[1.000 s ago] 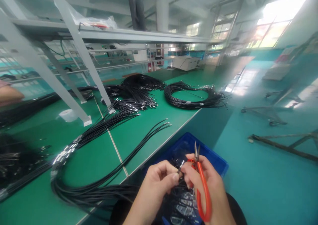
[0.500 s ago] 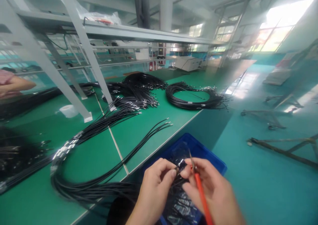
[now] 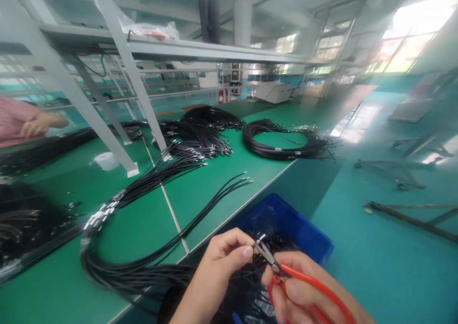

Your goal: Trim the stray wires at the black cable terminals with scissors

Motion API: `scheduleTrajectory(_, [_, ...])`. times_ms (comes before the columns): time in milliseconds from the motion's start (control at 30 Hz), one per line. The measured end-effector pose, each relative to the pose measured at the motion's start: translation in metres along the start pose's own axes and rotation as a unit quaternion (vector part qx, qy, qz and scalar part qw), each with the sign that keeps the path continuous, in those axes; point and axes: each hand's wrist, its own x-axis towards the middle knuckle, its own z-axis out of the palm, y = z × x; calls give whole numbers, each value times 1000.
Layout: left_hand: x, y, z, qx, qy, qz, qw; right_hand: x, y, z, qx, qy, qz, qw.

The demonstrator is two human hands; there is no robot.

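Observation:
Thumb and forefinger of my left hand [image 3: 225, 262] pinch the end of a thin black cable, whose small metal tip shows beside the fingertips. My right hand [image 3: 304, 286] is wrapped round the red handles of pliers [image 3: 274, 264]. The jaws of the pliers are at the metal tip, close to my left fingertips; whether they grip it is too small to tell. Below both hands is a blue bin [image 3: 318, 240] with black pieces and clear plastic bags in it.
Black cable bundles [image 3: 107, 266] curve over the green table [image 3: 136, 233]. A coiled bundle [image 3: 265, 147] lies farther back. Shelf posts [image 3: 143, 99] and a white roll [image 3: 106, 161] stand at left. Another person's hand [image 3: 36, 126] is at far left.
My right hand has turned the pliers so their jaws now point at the cable end, and their handles have spread. The view has shifted slightly, and the other person's hand shows more.

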Motion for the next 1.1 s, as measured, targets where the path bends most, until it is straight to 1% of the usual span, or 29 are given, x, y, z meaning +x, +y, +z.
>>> scheduleTrajectory(133, [0,1,1,0,-5,7,1000,3,-2,-1,5,-13,-3,1000])
scheduleTrajectory(200, [0,1,2,2,-5,7,1000,4,-4,-1,17,-2,-8,1000])
scheduleTrajectory(367, [-1,1,0,20,-3,18,1000,8,-12,3,31,35,-45,998])
scheduleTrajectory(467, [-1,0,0,58,11,17,998,9,-14,4,39,54,-63,996])
scheduleTrajectory(533, [-1,0,0,106,33,29,993,8,-12,3,47,70,-72,994])
scheduleTrajectory(633, [-2,-1,4,213,74,78,971,3,-8,-1,64,100,-80,990])
scheduleTrajectory(767, [-3,-3,12,338,103,166,921,-5,-10,-8,103,140,-102,980])
scheduleTrajectory(833, [-2,-6,16,368,106,201,902,-7,-15,-10,115,158,-117,974])
scheduleTrajectory(933, [-1,-9,21,406,101,231,878,-8,-20,-10,108,179,-122,970])
scheduleTrajectory(1000, [0,-11,23,430,99,246,863,-8,-20,-11,104,179,-121,971])
scheduleTrajectory(1100, [1,-13,25,457,102,268,842,-8,-14,-16,106,161,-112,975])
